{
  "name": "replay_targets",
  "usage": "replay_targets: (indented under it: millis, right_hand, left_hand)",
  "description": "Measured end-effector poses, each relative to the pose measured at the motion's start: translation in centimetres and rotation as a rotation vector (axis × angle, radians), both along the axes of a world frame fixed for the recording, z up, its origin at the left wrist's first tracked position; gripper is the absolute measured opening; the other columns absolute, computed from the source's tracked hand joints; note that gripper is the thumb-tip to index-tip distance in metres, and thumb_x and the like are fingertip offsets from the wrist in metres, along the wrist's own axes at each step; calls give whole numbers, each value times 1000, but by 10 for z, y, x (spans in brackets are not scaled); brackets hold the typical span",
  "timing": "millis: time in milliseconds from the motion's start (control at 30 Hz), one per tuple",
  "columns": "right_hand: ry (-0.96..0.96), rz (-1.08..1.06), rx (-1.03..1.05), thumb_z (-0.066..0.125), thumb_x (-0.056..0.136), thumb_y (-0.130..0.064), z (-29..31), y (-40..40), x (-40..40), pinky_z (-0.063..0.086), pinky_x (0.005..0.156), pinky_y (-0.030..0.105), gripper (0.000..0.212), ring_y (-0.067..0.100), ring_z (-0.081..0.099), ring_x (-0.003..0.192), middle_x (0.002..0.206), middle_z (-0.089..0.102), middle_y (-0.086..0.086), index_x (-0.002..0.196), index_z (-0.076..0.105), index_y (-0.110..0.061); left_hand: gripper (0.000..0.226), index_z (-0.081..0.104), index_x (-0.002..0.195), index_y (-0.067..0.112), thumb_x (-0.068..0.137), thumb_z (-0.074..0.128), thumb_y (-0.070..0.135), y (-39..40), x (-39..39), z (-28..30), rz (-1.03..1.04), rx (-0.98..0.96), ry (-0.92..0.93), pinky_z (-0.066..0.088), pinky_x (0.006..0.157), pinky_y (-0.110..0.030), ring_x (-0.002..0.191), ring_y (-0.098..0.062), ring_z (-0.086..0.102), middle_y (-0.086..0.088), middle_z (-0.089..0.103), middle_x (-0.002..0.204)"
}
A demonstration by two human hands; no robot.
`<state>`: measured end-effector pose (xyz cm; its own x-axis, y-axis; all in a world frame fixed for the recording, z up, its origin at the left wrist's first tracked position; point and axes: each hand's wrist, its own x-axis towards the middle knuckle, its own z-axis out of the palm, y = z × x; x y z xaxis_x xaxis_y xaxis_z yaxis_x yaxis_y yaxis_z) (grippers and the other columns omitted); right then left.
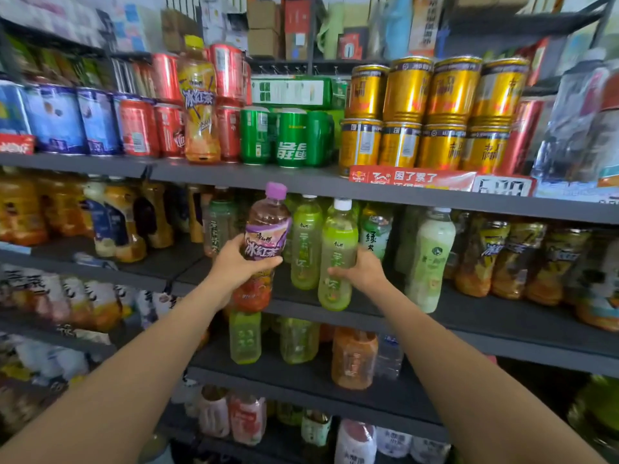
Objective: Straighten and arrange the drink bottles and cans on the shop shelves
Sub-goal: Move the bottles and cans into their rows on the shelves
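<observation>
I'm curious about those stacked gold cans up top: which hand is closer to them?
Right. The right hand grips a green bottle almost below the gold cans; the left hand holds the purple-capped bottle farther left.

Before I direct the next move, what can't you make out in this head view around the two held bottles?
- Purple-capped plastic tea bottle: left hand covers its mid label; base contact unclear.
- White-capped green plastic bottle: right hand hides its right side.
- Left-side shelf bottles: blurred, labels unreadable.
- White price tag: digits blurred.
</observation>
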<state>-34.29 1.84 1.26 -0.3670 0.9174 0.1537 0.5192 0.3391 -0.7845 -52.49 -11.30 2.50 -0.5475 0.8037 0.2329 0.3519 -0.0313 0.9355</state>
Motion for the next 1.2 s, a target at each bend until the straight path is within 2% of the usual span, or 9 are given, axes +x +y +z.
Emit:
replay_targets:
  millis: [100,167,267,367,567,800,867,1100,1200]
  right_hand:
    - [-41,-30,-5,81,69,-33,2,3,-8,45,100,40,82,27,53,120,128,56,11,135,41,-4]
    - [-56,-37,22,80,70,-32,5,2,-9,45,99,38,76,26,54,119,126,58,10,130,45,-4]
    - [-74,-51,40,80,71,-28,7,-5,-11,46,92,32,62,24,57,112,117,62,8,121,51,-6]
    - [-109,-42,70,82,67,-35,6,-18,-22,51,86,33,65,22,60,103,111,63,6,118,52,-7]
    - [-185,-81,121,80,69,-38,9,-58,-89,50,78,34,56,22,57,89,95,59,8,106,52,-6]
    - [-39,-315,75,79,74,-26,6,-69,-170,51,86,44,52,30,60,101,109,62,13,113,52,-4]
    - [-8,-374,54,76,77,-23,7,-66,-179,51,86,41,52,31,60,102,112,62,15,117,50,-3]
    - [35,-522,67,72,81,-18,0,-51,-190,47,89,39,56,34,58,110,120,60,19,126,44,-2]
    - [-66,-550,70,68,85,-24,1,-53,-195,48,85,39,54,34,59,109,118,60,19,127,42,-1]
  left_hand:
    - [53,59,109,24,63,85,25,9,-10,-5,-18,-20,10,46,98,-44,107,-23,58,-4,63,115]
    - [54,59,109,25,62,86,27,13,-18,-8,-34,-23,12,46,97,-46,108,-24,58,-5,61,118]
    - [51,59,106,25,63,85,26,13,-27,-12,-38,-16,-21,47,93,-40,106,-23,59,-3,62,115]
    - [49,57,109,22,67,82,20,9,-37,-9,-54,10,-49,44,86,-32,100,-19,56,0,61,107]
    - [46,58,107,22,67,82,18,-10,-76,-2,-99,29,-29,45,91,-34,101,-20,57,-1,62,106]
    - [49,56,104,25,63,85,23,-23,-141,-3,-170,3,37,46,98,-41,108,-21,57,-3,60,116]
    - [51,56,105,26,62,85,26,-21,-154,-5,-192,-11,48,46,98,-43,109,-21,57,-4,60,118]
    - [47,54,99,29,64,84,21,-8,-166,-14,-286,-2,18,46,91,-32,105,-18,57,-1,60,112]
    - [48,55,103,27,64,84,22,-1,-161,-17,-315,-8,-13,45,87,-30,103,-16,57,0,61,112]
